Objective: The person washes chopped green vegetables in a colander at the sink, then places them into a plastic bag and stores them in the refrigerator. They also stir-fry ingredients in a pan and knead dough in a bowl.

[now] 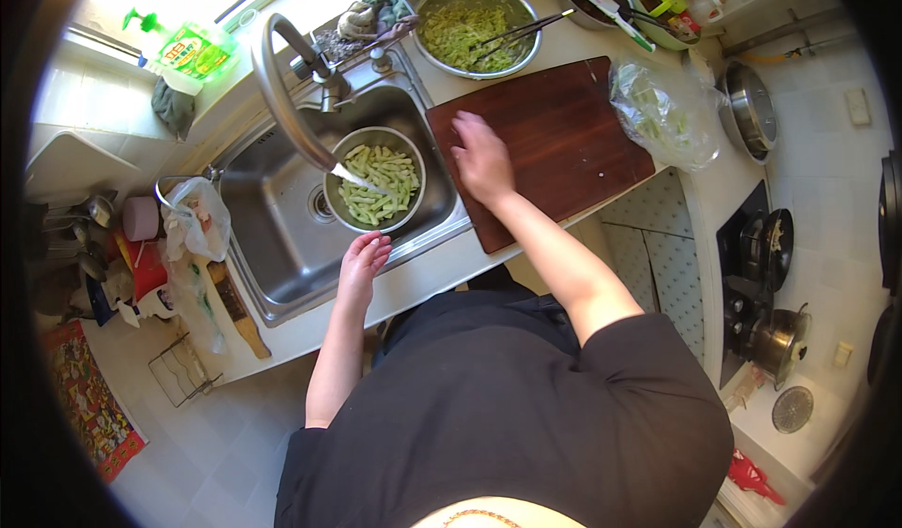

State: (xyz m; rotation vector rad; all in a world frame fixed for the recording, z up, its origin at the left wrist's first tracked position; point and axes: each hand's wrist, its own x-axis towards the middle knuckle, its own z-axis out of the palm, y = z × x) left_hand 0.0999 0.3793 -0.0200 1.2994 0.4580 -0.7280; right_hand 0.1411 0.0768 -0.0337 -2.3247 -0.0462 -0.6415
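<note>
Water runs from the curved faucet [292,123] into a steel bowl [330,207] of pale green vegetable pieces [377,168], which stands in the right part of the sink. My left hand [366,253] is just beyond the bowl's near rim, over the sink's front edge, fingers slightly curled, holding nothing that I can see. Over the left part of the dark wooden cutting board [557,133] is my right hand [483,158], blurred, its fingers apart and no object visible in it. Whether it touches the board I cannot tell.
Behind the board stands a steel bowl of shredded green food [479,28] with chopsticks [521,31]. A clear plastic bag [666,116] lies at the board's right end. Left of the sink are a wooden-handled brush [239,309] and hanging plastic bags [201,218]. A stove [736,267] stands far right.
</note>
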